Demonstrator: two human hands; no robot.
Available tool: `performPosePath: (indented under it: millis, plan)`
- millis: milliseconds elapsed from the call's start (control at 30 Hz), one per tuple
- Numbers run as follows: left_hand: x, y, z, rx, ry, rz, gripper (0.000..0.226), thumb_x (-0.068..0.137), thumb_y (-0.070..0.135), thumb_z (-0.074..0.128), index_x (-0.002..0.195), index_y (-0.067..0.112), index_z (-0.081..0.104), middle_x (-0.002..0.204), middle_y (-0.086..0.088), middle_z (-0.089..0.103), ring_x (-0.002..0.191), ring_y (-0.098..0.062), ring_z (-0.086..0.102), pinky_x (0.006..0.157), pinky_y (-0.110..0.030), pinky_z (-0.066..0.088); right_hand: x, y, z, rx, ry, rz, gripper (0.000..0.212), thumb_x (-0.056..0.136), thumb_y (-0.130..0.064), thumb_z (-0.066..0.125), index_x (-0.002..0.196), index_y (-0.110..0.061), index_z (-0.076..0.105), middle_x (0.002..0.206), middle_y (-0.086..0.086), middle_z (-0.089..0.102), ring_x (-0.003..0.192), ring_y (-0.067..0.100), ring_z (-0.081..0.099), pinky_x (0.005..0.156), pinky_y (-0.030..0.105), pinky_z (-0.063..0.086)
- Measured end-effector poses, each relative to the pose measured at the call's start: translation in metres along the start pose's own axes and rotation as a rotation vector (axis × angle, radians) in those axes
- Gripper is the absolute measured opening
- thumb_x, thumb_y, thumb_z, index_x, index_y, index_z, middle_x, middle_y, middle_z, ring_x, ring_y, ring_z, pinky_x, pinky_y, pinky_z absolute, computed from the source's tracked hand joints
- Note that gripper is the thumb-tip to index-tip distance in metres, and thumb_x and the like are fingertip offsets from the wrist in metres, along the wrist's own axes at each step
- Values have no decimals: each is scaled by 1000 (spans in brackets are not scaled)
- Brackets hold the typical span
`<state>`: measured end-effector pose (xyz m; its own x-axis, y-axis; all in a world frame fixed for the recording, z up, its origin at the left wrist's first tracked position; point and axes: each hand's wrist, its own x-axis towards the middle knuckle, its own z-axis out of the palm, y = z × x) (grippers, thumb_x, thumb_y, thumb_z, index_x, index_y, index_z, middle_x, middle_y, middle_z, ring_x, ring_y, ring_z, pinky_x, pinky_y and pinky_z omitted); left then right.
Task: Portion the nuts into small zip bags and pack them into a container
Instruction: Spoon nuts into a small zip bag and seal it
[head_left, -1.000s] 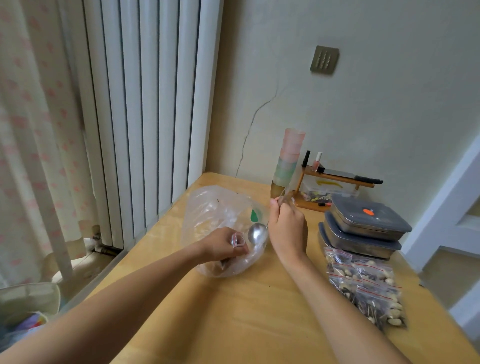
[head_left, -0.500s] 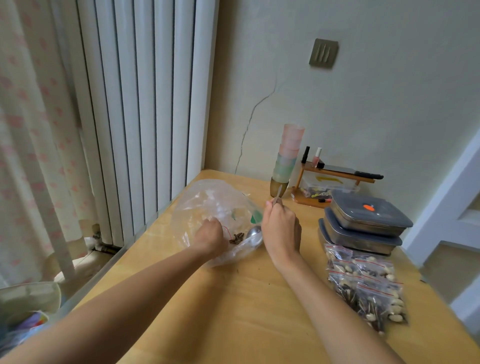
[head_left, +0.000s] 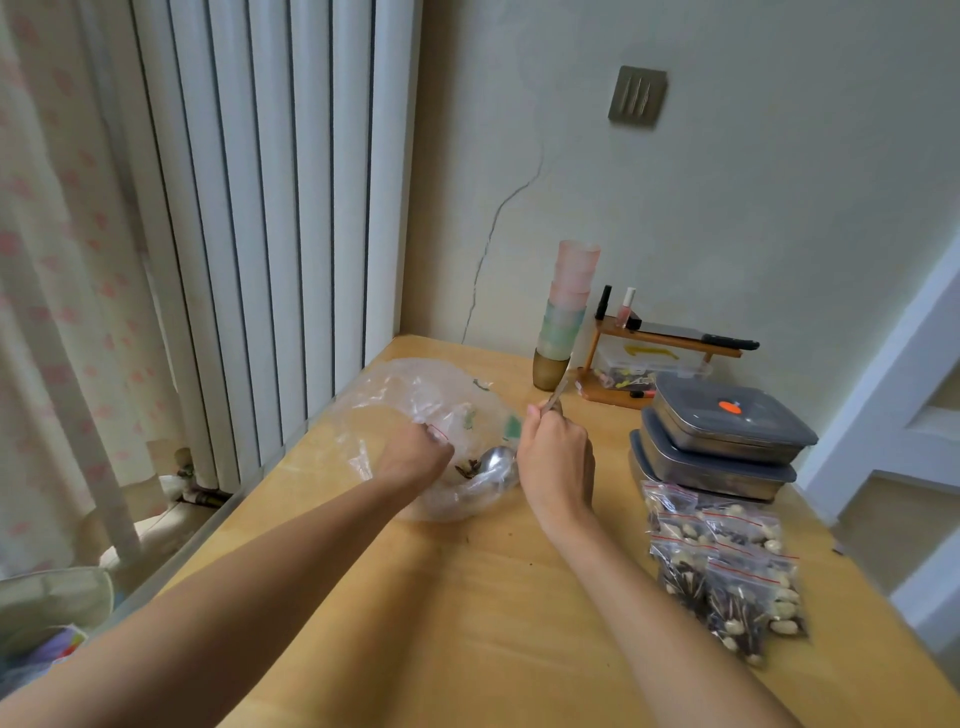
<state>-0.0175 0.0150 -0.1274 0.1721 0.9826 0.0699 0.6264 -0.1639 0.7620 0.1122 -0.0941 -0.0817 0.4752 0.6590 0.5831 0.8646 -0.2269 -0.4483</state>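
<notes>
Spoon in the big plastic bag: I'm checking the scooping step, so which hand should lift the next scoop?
Right. The right hand already grips the spoon; the left hand pinches a small zip bag.

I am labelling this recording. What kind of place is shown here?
Probably a room in a home: a white radiator beside a patterned curtain, and a wooden table with stacked cups and lidded containers.

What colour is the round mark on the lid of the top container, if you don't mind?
Orange, on a grey lid; the head view, the only one, shows the round mark clearly.
</notes>
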Motion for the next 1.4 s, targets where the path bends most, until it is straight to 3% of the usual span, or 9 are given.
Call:
performPosePath:
  millis: [200,467,600,833,967,1100,1200,1300,1400]
  plan:
    - [3,20,4,-239,75,146,12,88,19,60,88,8,65,69,-7,63,53,-20,52,48,-28,41,2,5,5,88,-39,131,41,110,-33,35,87,-13,62,71,4,65,61,22,66,54,35,53]
    - [2,28,5,-155,78,303,11,87,16,65,97,13,69,93,0,70,85,-18,63,70,-28,47,6,29,0,514,-160,662,36,108,-22,38,84,-9,61,68,2,73,48,21,70,62,34,60]
    - [4,23,2,-86,76,280,15,89,17,63,102,12,68,95,-1,69,88,-19,63,70,-28,45,6,43,4,744,-171,904,29,109,-24,45,106,-1,62,82,9,76,40,21,64,47,26,52]
    - [3,13,-12,65,93,127,13,90,22,53,83,15,60,76,-3,61,64,-25,59,58,-31,49,9,40,0,593,-67,748,37,108,-26,37,98,-5,66,76,6,73,44,22,66,70,39,61]
    - [3,-1,-19,193,-75,72,16,85,14,56,69,13,53,68,-10,58,55,-24,53,46,-26,43,15,30,-6,504,46,644,43,109,-29,31,100,-9,67,77,8,71,51,23,68,78,43,58]
    - [4,-20,-17,342,-215,51,20,75,33,62,85,19,54,94,-10,62,95,-22,52,59,-28,40,19,21,-9,509,96,609,44,110,-32,30,100,-9,66,78,8,69,52,26,69,73,42,58]
    - [4,-16,-17,411,-225,9,30,71,30,50,95,13,55,99,-12,55,98,-24,51,61,-28,41,18,15,-10,477,73,563,43,111,-33,32,102,-9,66,80,7,69,48,23,68,65,35,58]
    - [3,-9,-20,490,-186,22,10,81,23,56,86,14,54,107,-10,53,94,-23,51,67,-28,42,16,10,-9,445,41,524,40,110,-32,33,99,-10,65,75,4,66,49,24,68,69,42,59]
    - [4,-8,-23,524,-188,30,4,75,11,56,76,14,59,97,-12,60,74,-19,51,50,-24,39,14,9,-11,432,36,519,41,110,-33,33,100,-10,66,82,6,68,48,23,68,63,37,58]
